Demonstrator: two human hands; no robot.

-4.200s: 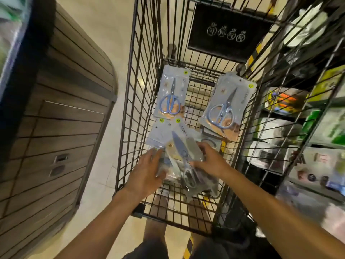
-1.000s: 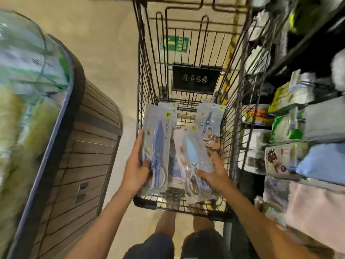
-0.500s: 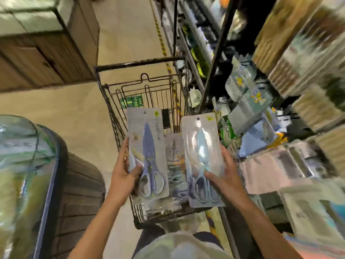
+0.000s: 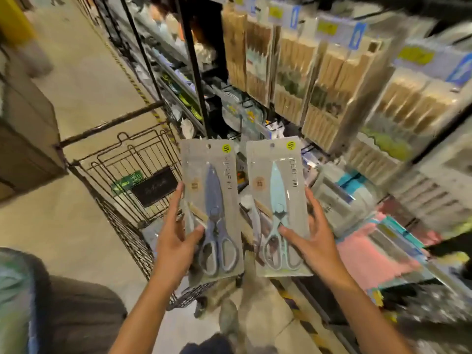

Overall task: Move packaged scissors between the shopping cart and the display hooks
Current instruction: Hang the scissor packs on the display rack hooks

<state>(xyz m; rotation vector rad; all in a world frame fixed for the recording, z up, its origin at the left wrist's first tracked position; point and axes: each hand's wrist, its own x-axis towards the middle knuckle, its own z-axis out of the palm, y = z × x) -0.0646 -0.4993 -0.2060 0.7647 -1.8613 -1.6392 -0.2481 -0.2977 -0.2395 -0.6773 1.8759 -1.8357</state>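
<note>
Hands first: his left hand (image 4: pixel 176 241) grips a clear flat packet of dark blue scissors (image 4: pixel 212 208), his right hand (image 4: pixel 310 241) a matching packet of pale blue scissors (image 4: pixel 277 205). Both packets stand upright, side by side, above the black wire shopping cart (image 4: pixel 132 172). Blurred display shelving (image 4: pixel 332 85) fills the right.
</note>
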